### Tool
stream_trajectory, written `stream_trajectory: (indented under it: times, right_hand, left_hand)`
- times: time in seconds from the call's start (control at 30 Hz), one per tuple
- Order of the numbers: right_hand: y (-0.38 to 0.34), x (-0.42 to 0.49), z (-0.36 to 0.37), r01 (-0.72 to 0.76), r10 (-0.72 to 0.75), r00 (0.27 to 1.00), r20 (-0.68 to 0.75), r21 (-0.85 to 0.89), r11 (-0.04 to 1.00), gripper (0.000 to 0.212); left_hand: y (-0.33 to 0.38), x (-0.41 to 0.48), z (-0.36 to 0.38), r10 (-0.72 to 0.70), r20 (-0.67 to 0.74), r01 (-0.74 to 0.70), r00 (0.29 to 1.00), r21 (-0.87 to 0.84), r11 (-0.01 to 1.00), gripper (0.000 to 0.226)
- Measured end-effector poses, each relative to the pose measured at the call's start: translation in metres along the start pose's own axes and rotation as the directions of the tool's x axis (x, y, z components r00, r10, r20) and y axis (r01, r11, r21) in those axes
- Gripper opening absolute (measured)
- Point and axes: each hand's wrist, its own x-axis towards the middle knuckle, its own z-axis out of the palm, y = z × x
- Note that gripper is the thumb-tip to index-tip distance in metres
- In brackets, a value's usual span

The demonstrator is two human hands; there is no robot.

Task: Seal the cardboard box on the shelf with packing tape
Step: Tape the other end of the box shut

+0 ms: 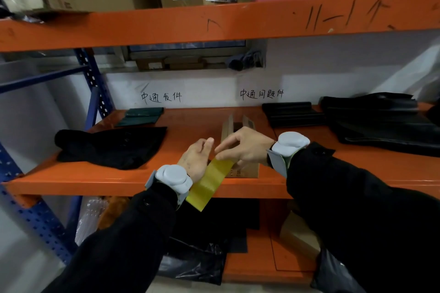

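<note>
One small brown cardboard box (247,170) on orange metal shelf (95,183), centre, near front edge. Two flaps upright; inside dark, contents not discernible. One yellow packing tape strip (209,183) slants from box front down-left past shelf edge. Right hand (245,147): thumb and fingers (226,143) clamped on strip's upper end. Left hand (195,159) just left of strip, fingers hidden, cannot tell grip. One black cloth (112,147) lies left of box.

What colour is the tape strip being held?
The tape strip is mustard yellow, clearest in the head view.
</note>
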Motion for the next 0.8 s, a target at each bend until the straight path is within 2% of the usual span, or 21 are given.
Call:
stream_trajectory:
  times: [0.17,0.37,0.63,0.73,0.8]
  right_hand:
    - [-0.002,-0.003,0.003,0.054,-0.071,0.986,-0.151,-0.109,0.993,0.017]
    - [-0.001,0.000,0.012,-0.004,-0.042,0.959,-0.282,-0.160,0.987,0.005]
    - [-0.016,-0.002,0.022,-0.084,-0.022,0.964,-0.264,-0.385,0.919,0.023]
    - [-0.020,0.000,0.027,-0.118,0.016,0.976,-0.216,-0.468,0.876,0.027]
    - [-0.022,-0.002,0.028,-0.115,0.019,0.982,-0.187,-0.521,0.846,0.037]
  left_hand:
    - [0.002,0.002,0.002,-0.025,-0.087,0.025,0.996,-0.003,1.000,0.046]
    - [0.004,0.002,0.007,-0.037,-0.149,0.041,0.988,0.027,0.999,0.045]
    - [0.006,-0.005,0.008,0.043,-0.186,-0.023,0.982,0.111,0.994,0.044]
    - [0.006,-0.006,0.009,0.054,-0.181,-0.033,0.982,0.113,0.993,0.046]
    - [0.006,-0.007,0.010,0.062,-0.180,-0.042,0.982,0.115,0.992,0.048]
